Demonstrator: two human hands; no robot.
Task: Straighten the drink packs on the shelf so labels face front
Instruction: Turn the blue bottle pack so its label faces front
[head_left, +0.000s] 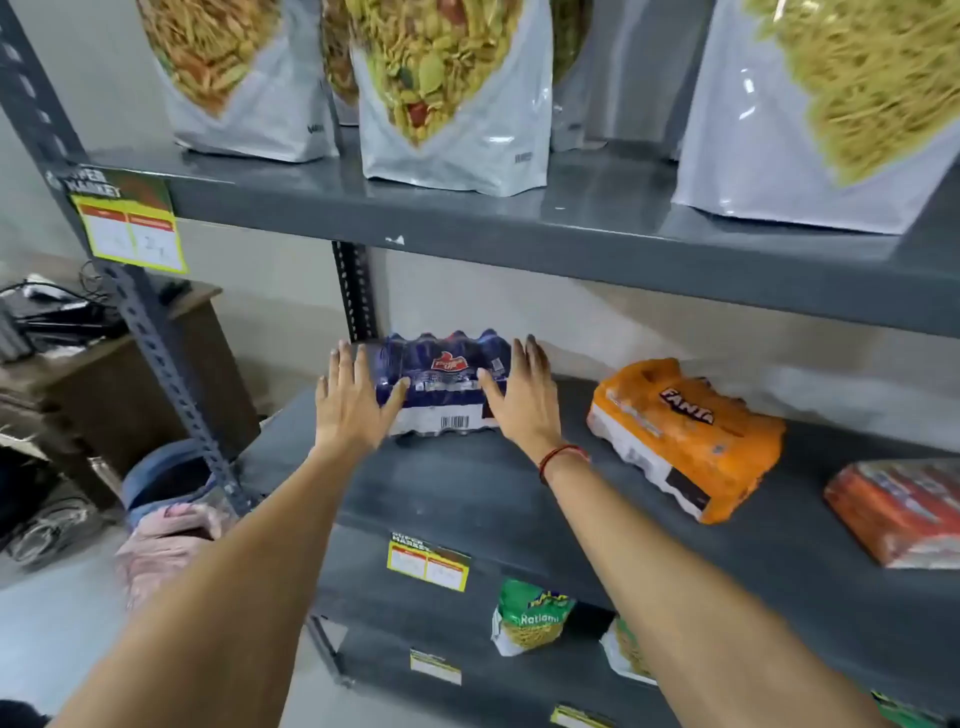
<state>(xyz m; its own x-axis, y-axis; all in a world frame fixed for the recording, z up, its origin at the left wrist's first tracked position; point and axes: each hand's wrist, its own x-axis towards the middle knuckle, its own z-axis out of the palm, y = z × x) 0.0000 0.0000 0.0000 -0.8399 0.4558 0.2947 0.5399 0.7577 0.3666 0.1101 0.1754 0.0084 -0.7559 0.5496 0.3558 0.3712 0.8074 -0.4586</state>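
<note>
A dark blue shrink-wrapped drink pack (444, 379) lies at the back left of the middle grey shelf (467, 499), its red logo and barcode turned toward me. My left hand (350, 397) rests flat against its left end, my right hand (522, 395) against its right end, fingers spread, thumbs on the front face. An orange Fanta pack (685, 436) lies further right, skewed with one corner toward the front. A red-orange pack (898, 512) sits at the far right edge, also askew and partly cut off.
The shelf above (519, 218) carries large white snack pouches (452, 93). Yellow price tags (427, 560) hang on the shelf edges. Green snack bags (530, 616) stand on the shelf below. A slotted upright post (171, 374) runs at left, with a cluttered desk (78, 364) beyond.
</note>
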